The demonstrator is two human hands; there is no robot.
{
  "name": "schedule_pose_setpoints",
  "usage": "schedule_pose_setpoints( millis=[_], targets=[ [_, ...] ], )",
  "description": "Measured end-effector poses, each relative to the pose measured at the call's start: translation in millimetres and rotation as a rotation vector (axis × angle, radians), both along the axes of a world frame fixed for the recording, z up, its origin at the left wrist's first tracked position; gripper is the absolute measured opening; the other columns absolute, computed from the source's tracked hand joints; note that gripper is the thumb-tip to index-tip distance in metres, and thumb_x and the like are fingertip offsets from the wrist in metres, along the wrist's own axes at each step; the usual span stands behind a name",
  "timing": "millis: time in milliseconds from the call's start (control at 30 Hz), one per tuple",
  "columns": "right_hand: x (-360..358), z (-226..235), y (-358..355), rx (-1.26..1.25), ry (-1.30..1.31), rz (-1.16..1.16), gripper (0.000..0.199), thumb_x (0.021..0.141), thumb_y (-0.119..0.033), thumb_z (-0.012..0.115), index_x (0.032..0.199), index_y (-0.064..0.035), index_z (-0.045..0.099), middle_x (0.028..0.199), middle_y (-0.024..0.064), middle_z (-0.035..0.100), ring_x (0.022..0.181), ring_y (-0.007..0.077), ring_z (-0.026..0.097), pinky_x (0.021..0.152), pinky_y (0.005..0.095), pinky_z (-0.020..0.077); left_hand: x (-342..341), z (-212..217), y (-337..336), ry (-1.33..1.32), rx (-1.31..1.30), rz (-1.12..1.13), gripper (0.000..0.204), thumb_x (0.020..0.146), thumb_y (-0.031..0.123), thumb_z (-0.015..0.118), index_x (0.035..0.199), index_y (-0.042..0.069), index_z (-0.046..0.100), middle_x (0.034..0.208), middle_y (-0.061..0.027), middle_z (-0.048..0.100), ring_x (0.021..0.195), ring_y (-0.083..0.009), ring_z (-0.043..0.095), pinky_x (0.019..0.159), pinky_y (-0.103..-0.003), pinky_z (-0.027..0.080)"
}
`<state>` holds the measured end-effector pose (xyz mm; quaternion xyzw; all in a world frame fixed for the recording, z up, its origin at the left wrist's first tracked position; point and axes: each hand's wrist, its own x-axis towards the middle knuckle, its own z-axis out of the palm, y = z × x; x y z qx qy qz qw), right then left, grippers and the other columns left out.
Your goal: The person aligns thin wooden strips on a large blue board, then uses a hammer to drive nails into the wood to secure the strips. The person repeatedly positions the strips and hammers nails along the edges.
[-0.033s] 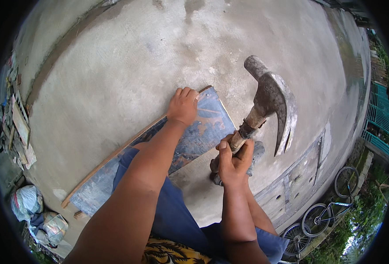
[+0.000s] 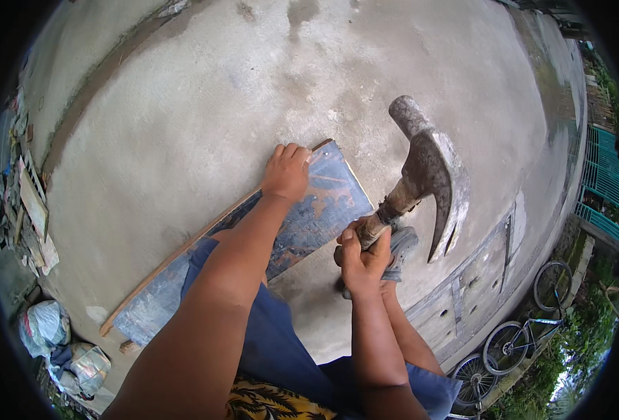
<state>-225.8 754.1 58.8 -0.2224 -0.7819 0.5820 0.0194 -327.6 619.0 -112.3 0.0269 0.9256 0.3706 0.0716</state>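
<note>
My right hand [image 2: 365, 259] is wrapped round the handle of a claw hammer [image 2: 428, 164], raised in front of me. The hammer's worn steel head points away, its claw curving down to the right. Dark wrapping shows on the handle just below the head. My left hand [image 2: 286, 172] grips the long far edge of a blue-grey painted wooden board [image 2: 327, 199], close to its far end. That board slants from lower left to upper middle, partly hidden under my left arm and leg. A small pale spot on its far end is too small to make out.
Below the hammer is my foot in a grey shoe [image 2: 402, 252]. Concrete floor [image 2: 183, 126] stretches all round. At the left lie scrap boards [image 2: 35, 203] and stuffed plastic bags [image 2: 45, 326]. Bicycles [image 2: 505, 348] and a teal gate [image 2: 601, 168] stand at the right.
The hammer has dipped very slightly, and my right hand has come a little lower and to the left. My left hand keeps its grip on the board.
</note>
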Motion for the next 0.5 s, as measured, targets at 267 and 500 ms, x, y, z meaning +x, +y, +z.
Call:
schedule_pose_setpoints(
  millis=[267, 500],
  targets=[
    [50, -86, 39, 0.444, -0.275, 0.135, 0.018, 0.095, -0.011, 0.069, 0.109, -0.0021, 0.062, 0.081, 0.0256, 0.070, 0.076, 0.0498, 0.069, 0.069, 0.0516, 0.0551, -2, 2, -5, -0.059, -0.170, -0.074, 0.015, 0.099, 0.018, 0.068, 0.114, 0.015, 0.065, 0.116, -0.0072, 0.062, 0.117, -0.0314, 0.059, 0.102, -0.046, 0.052],
    [57, -78, 26, 0.450, -0.409, 0.181, 0.017, 0.096, -0.011, 0.067, 0.110, -0.0025, 0.064, 0.078, 0.0228, 0.069, 0.072, 0.0471, 0.068, 0.069, 0.0518, 0.0549, -2, -3, -9, -0.020, -0.154, -0.052, 0.013, 0.099, 0.018, 0.067, 0.112, 0.015, 0.064, 0.116, -0.0077, 0.062, 0.116, -0.0315, 0.059, 0.101, -0.046, 0.053]
  ],
)
